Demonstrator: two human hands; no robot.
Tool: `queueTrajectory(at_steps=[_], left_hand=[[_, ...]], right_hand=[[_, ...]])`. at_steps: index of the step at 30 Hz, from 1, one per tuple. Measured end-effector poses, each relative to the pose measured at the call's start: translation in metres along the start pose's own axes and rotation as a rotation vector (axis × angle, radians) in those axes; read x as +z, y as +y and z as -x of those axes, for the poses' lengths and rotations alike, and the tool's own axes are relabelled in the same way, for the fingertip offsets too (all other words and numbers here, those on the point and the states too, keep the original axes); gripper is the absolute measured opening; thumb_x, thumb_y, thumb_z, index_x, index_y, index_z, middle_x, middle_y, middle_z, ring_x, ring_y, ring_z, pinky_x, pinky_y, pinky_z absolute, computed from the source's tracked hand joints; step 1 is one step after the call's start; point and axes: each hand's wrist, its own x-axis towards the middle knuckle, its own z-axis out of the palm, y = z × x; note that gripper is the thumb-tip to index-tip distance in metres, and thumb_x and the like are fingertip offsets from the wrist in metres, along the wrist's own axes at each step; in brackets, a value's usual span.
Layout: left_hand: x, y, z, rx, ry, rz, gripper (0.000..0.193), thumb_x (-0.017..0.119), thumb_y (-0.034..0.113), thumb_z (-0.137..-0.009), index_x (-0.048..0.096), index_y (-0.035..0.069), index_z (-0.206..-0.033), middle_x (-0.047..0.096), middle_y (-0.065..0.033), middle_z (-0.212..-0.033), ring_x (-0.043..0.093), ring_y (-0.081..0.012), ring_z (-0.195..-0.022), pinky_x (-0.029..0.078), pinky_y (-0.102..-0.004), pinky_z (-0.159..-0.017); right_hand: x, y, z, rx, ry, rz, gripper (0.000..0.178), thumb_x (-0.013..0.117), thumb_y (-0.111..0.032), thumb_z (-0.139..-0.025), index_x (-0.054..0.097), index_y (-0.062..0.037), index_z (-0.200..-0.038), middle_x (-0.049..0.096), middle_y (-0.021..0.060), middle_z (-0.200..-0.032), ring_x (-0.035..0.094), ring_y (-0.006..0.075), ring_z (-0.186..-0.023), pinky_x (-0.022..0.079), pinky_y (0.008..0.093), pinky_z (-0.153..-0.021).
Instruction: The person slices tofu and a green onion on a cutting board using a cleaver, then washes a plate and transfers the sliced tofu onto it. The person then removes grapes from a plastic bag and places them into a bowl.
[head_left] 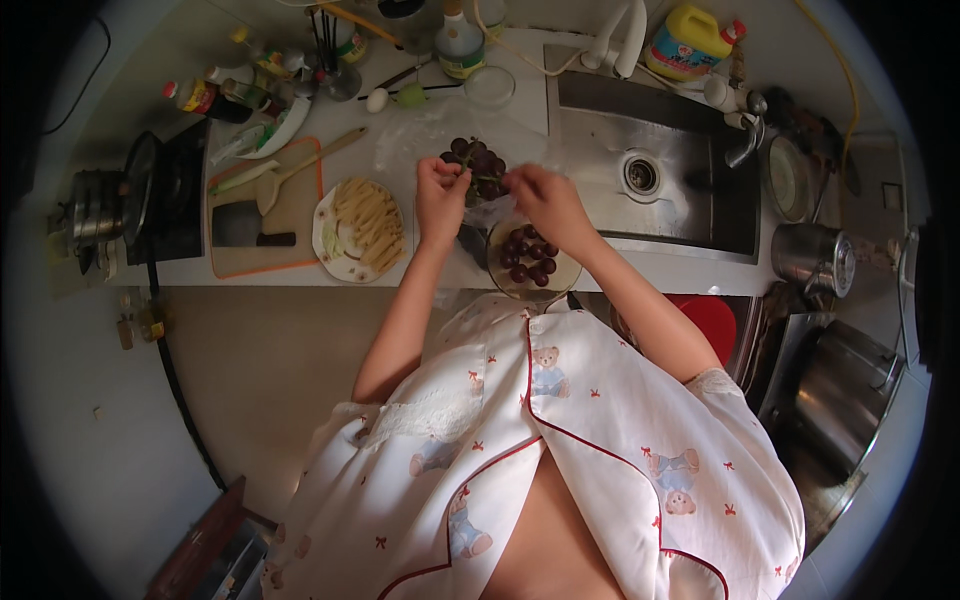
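A bunch of dark red grapes [484,162] is at the far side of my hands, over a clear plastic bag [405,135] on the counter. My left hand [440,203] pinches the bunch's green stem. At the right edge of the bunch is my right hand [550,208], slightly blurred, its fingers bent together; whatever they hold is hidden. Just below my hands, near the counter's front edge, stands a clear round bowl [568,273] with several loose grapes [528,256] inside. Part of the bag hangs between the bunch and the bowl.
Left of the bowl sits a plate [330,255] of pale cut strips. Beyond it a cutting board [290,262] carries a cleaver [240,226] and a wooden spatula [270,188]. A steel sink [600,120] lies to the right. Sauce bottles [210,100] stand at the back left.
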Motion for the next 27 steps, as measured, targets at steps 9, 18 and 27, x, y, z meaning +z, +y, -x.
queueTrajectory(at_steps=[9,18,27], left_hand=[[0.013,-0.012,0.014,0.116,0.079,0.021,0.027,0.065,0.002,-0.092,0.04,0.006,-0.103,0.062,-0.0055,-0.097,0.059,-0.0136,-0.082,0.048,-0.0285,-0.076],[0.021,-0.012,0.018,0.063,0.163,-0.104,0.024,0.064,0.004,-0.093,0.042,0.007,-0.102,0.059,-0.0014,-0.089,0.055,-0.0098,-0.078,0.047,-0.0258,-0.067],[0.014,-0.006,0.021,-0.001,0.194,-0.033,0.024,0.064,0.002,-0.093,0.041,0.006,-0.101,0.059,-0.003,-0.092,0.057,-0.012,-0.081,0.048,-0.0275,-0.074]], right_hand=[[0.067,0.05,-0.068,-0.107,0.233,0.096,0.026,0.054,-0.018,-0.097,0.066,-0.0004,-0.112,0.067,0.0241,-0.103,0.061,0.0434,-0.097,0.048,0.0476,-0.084],[0.095,0.026,-0.058,-0.076,0.387,-0.053,0.035,0.055,-0.022,-0.1,0.049,0.0002,-0.126,0.057,0.0254,-0.107,0.058,0.0443,-0.095,0.048,0.0458,-0.082],[0.092,0.044,-0.087,-0.206,0.251,0.018,0.029,0.056,-0.03,-0.101,0.056,-0.0009,-0.102,0.062,0.0186,-0.089,0.06,0.0356,-0.078,0.048,0.0432,-0.07]])
